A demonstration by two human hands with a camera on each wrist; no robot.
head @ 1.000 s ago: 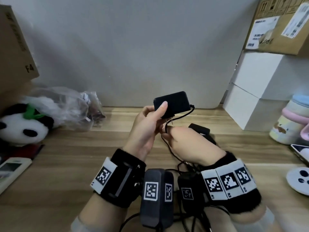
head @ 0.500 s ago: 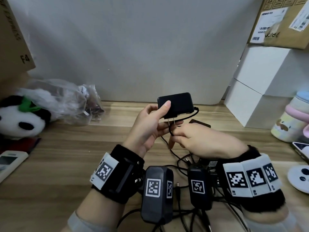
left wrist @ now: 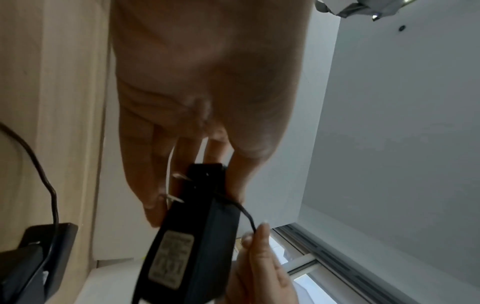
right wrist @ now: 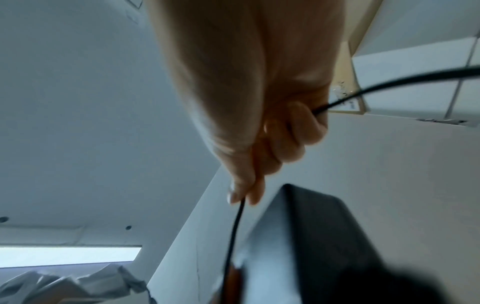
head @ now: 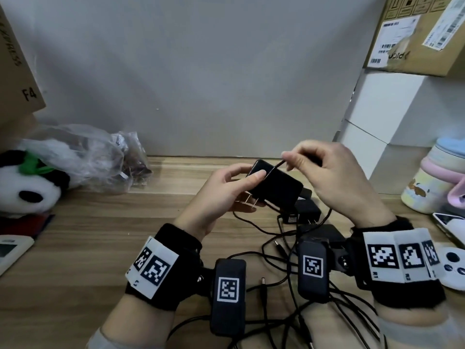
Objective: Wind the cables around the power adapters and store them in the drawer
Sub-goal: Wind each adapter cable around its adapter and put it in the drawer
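Observation:
My left hand (head: 226, 190) grips a black power adapter (head: 275, 187) above the wooden desk, thumb on its top face and its two metal prongs pointing down toward the palm. My right hand (head: 324, 170) pinches the adapter's thin black cable (head: 274, 167) just above the adapter's far end, drawing it across the top face. In the left wrist view the adapter (left wrist: 187, 236) shows its label, with the cable (left wrist: 245, 214) leaving its edge to the right fingertips. In the right wrist view the cable (right wrist: 235, 226) runs down from the pinch. More black adapters (head: 307, 210) lie on the desk under my right hand.
Loose black cables and plugs (head: 276, 250) sprawl on the desk (head: 100, 235) between my wrists. A panda plush (head: 27, 190) and a plastic bag (head: 100, 159) sit at left, white boxes (head: 377, 122), a pastel cup (head: 432, 180) and a white controller (head: 453, 263) at right. No drawer is in view.
My right hand has risen from below the adapter to above its far end, carrying the cable over the top. The left hand has tilted the adapter flatter.

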